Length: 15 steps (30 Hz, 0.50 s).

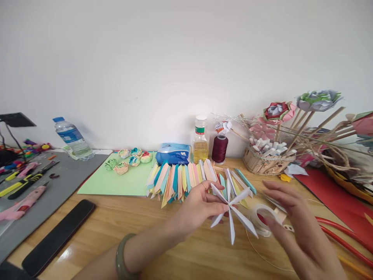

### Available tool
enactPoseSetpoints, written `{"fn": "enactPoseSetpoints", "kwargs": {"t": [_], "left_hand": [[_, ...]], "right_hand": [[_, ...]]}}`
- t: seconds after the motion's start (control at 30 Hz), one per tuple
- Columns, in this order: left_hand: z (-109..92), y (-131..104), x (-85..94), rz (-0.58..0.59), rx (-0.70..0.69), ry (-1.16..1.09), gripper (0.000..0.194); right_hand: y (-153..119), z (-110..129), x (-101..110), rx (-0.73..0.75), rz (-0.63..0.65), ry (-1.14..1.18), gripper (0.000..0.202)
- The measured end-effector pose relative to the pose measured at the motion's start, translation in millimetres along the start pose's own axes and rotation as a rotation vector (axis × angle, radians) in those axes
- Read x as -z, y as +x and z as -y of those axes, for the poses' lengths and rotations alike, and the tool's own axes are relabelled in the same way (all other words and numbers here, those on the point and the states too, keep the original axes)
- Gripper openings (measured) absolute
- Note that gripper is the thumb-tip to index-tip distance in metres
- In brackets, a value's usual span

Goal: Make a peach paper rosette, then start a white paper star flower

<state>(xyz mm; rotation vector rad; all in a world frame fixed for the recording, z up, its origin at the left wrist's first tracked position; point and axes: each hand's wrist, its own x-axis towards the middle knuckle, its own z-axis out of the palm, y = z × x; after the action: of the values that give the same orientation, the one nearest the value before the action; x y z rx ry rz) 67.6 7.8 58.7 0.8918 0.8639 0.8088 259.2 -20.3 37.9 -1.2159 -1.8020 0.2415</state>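
Observation:
My left hand [201,206] pinches a white paper flower [230,206] near its centre, with several narrow folded petals spreading out like a star. To the right, my right hand [294,225] is raised with fingers apart and nothing visible in it. Just beside that hand, a roll of clear tape [264,217] lies on the wooden table [175,252], partly covered by the fingers. Behind the flower sits a long row of folded paper strips [177,179] in yellow, teal, peach and white. A thin string [262,256] curves over the table below the tape.
Small folded paper pieces [121,168] lie on a green sheet [107,184]. A phone-like black slab [60,235] rests front left. A tissue pack [173,153], an oil bottle [200,144], a thread spool [220,149] and a woven basket [265,163] line the wall. Red-handled scissors [344,233] lie right.

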Motion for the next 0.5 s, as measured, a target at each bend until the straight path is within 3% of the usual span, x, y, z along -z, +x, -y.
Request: {"fn": "enactPoseSetpoints", "kwargs": {"t": [0.07,0.13,0.3,0.5], "left_hand": [[4,-1,-2.7,0.027,-0.021,0.083,0.043],[10,-2,-4.2,0.040,-0.096,0.188,0.045],[19,-5,-2.8,0.079,-0.343,0.559,0.060],[18,-5,-0.4,-0.116,-0.771,1.199,0.024]], "right_hand": [[1,1,-2,0.229,0.071,-0.183,0.037],[1,1,-4,0.337,0.163,-0.254,0.035],[1,-1,-7,0.334,0.227,-0.269,0.013],[-5,1,-10,0.286,0.276,-0.291,0.015]]}}
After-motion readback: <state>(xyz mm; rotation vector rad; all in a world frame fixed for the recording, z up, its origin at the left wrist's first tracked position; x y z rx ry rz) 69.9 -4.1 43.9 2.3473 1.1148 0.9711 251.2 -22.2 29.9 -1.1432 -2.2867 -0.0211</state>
